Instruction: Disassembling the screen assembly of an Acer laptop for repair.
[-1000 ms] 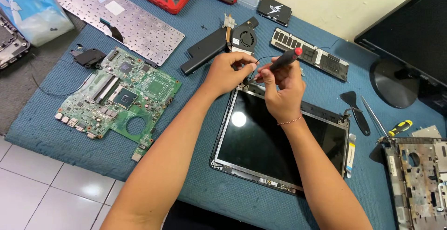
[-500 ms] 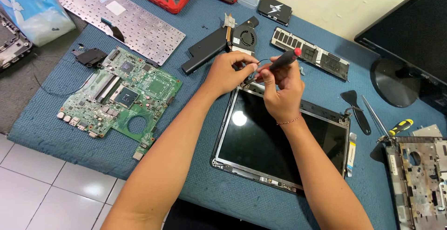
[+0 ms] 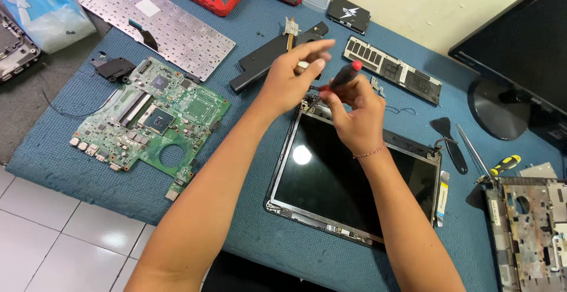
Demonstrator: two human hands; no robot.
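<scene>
A laptop screen panel in its dark frame lies on the blue mat. My right hand grips a screwdriver with a black and red handle, its tip down at the panel's top left corner. My left hand hovers just beside it above that corner, fingers loosely spread, the fingertips close to the screwdriver shaft. I cannot tell whether it pinches anything small.
A green motherboard lies at the left and a keyboard behind it. A long black part, a slotted cover, a black pry tool, a yellow-handled screwdriver, a laptop chassis and a monitor surround the panel.
My left hand has lifted a little off the panel's corner and its fingers have opened. The right hand keeps the screwdriver at the same corner.
</scene>
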